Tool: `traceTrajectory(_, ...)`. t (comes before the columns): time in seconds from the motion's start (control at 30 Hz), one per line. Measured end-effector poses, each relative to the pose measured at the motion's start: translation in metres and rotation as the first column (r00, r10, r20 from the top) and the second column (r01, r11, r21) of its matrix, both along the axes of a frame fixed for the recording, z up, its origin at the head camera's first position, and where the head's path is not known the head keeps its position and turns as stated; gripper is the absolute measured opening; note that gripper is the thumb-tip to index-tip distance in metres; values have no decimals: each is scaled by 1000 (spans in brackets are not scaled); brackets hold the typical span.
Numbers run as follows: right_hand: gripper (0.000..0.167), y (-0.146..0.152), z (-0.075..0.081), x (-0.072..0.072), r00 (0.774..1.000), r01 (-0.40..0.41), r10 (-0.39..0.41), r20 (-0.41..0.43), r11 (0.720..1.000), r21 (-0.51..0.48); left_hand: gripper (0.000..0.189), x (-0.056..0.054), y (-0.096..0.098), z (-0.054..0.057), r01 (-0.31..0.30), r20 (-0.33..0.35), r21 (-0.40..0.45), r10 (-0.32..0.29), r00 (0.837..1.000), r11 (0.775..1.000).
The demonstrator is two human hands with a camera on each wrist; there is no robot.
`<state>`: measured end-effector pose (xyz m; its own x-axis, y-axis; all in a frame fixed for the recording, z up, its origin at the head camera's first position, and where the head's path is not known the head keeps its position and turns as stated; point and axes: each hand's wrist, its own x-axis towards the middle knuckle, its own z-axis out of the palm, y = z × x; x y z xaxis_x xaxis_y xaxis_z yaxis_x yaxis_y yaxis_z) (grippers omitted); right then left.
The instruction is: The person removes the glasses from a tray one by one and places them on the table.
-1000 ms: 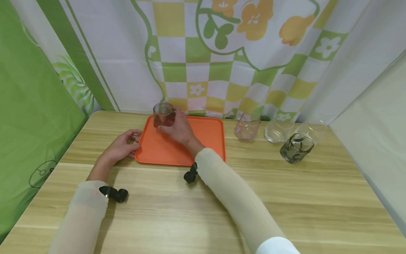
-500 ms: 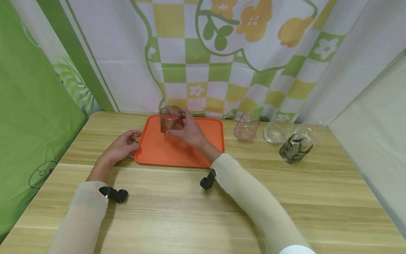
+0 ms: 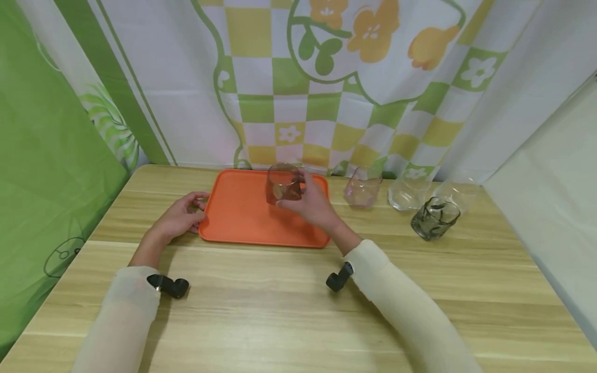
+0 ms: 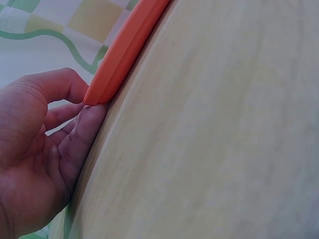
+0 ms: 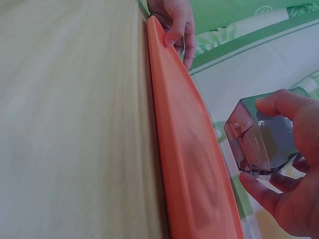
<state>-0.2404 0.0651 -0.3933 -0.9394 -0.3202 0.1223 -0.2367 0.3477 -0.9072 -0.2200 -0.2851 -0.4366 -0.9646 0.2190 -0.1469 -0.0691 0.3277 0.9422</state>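
My right hand (image 3: 316,205) grips a brownish tinted drinking glass (image 3: 282,185) between thumb and fingers. The glass is upright over the right half of the orange tray (image 3: 233,223), and in the right wrist view the faceted glass (image 5: 256,142) stands clear above the tray's surface. At the tray's left side, my left hand (image 3: 179,216) pinches the rim. Seen from the left wrist, the thumb of that hand (image 4: 30,134) lies against the tray's corner (image 4: 112,74), with the other fingers curled at its edge.
Right of the tray stand a pinkish glass (image 3: 363,190), a clear glass (image 3: 408,194) and another clear glass (image 3: 462,191). A dark grey patterned glass (image 3: 435,220) stands in front of them. A patterned curtain (image 3: 289,109) hangs behind the wooden table (image 3: 261,311).
My right hand has carried the brownish glass rightward over the tray, from its far left part to its right half. The left hand has stayed at the tray's left edge.
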Motion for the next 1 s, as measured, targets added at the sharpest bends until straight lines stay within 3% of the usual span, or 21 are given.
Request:
traceTrajectory(0.3,82,46,-4,19,1000,13,-12,-23,999,31,65,1,2,-1,12,-3,12,-11,1000,1000)
traceTrajectory(0.5,83,74,-4,29,996,11,-9,-86,1000,26,64,1,1,1,2,-11,-13,-2,1000,1000)
traceTrajectory(1.0,86,138,-7,52,987,157,-151,-59,979,133,64,2,0,0,3,-23,-39,-4,1000,999)
